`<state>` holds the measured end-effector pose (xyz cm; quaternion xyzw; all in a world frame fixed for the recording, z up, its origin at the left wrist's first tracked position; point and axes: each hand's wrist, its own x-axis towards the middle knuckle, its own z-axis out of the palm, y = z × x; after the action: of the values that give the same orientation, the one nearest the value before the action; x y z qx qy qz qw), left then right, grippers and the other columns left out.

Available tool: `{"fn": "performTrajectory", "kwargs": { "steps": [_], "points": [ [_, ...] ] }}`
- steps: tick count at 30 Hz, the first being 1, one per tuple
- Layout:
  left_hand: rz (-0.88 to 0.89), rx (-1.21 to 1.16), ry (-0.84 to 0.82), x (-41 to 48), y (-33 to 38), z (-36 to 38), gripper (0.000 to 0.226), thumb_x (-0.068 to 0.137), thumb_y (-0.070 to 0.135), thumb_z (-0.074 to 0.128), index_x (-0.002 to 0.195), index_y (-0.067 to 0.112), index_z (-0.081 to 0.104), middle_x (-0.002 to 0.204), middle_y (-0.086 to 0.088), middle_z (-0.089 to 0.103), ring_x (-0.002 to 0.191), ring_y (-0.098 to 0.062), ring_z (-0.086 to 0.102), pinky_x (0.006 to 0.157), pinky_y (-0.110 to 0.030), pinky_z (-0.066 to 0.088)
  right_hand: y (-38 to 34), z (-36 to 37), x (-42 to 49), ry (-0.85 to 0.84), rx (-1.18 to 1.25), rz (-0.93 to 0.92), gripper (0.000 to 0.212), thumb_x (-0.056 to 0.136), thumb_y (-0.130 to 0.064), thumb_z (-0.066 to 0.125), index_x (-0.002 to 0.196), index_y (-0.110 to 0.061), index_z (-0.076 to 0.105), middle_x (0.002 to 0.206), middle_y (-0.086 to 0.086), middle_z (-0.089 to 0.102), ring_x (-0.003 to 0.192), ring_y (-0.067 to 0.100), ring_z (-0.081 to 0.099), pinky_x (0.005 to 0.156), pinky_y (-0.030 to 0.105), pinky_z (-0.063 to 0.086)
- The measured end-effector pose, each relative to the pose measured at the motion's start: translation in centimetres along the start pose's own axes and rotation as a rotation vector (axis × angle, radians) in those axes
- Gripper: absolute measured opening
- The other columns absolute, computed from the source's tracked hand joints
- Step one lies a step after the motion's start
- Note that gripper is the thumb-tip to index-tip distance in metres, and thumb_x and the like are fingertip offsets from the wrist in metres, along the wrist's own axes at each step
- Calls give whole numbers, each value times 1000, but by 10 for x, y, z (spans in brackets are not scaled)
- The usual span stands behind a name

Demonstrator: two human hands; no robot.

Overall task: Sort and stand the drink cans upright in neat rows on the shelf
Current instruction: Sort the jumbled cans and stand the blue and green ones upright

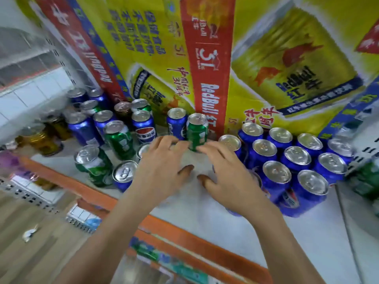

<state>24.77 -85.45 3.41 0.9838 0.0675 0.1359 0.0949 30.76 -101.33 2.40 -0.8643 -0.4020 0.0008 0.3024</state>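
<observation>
A green can stands upright at the back of the white shelf, next to a blue can. My left hand and my right hand hover side by side just in front of it, fingers spread, holding nothing; the fingertips come close to the green can. To the right, several blue cans stand upright in tidy rows. To the left, blue and green cans stand mixed and unevenly spaced, with one green can and one blue can near the front edge.
An orange strip runs along the shelf's front edge. A yellow and red poster covers the back wall. Amber cans stand at the far left, green cans at the far right behind a wire divider.
</observation>
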Motion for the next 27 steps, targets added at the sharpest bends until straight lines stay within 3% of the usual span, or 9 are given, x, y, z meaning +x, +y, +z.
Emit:
{"fn": "performTrajectory", "kwargs": {
  "steps": [2,4,9,15,21,27],
  "points": [
    [-73,93,-151,1,-29,-2,65,82,46,64,139,23,41,136,-9,43,125,-33,39,98,-43,41,-8,22,19,-5,-6,28,61,79,-16,67,135,-18,42,138,1,37,129,22,35,107,35,33],
    [-112,146,-244,5,-50,-2,73,82,51,63,143,27,29,138,-8,38,128,-32,35,100,-42,39,-12,37,39,-2,-51,88,65,80,-17,66,138,-17,37,141,4,32,130,26,34,108,36,31],
    [-170,147,-389,19,-70,-2,70,82,54,62,137,25,29,120,-9,49,107,-33,55,79,-38,46,3,49,103,103,-172,289,71,81,-19,66,141,-15,29,143,12,29,130,36,32,105,42,31],
    [-28,117,-422,39,-75,4,74,78,54,66,138,27,32,127,-4,48,112,-32,54,86,-39,48,18,64,157,102,-116,501,84,78,-26,72,144,-16,21,143,15,25,132,40,27,105,47,33],
    [-12,234,-415,52,-69,14,79,73,57,71,133,25,32,125,-6,46,107,-32,56,77,-38,47,7,68,143,168,-130,531,68,73,-8,72,128,-18,34,132,11,30,119,42,40,94,44,43],
    [-45,195,-254,63,-48,-12,65,66,62,70,112,24,44,105,-3,61,95,-30,62,69,-34,47,-20,28,99,283,25,320,66,66,-2,66,125,-22,44,128,5,39,108,35,50,87,43,47]
  ]
}}
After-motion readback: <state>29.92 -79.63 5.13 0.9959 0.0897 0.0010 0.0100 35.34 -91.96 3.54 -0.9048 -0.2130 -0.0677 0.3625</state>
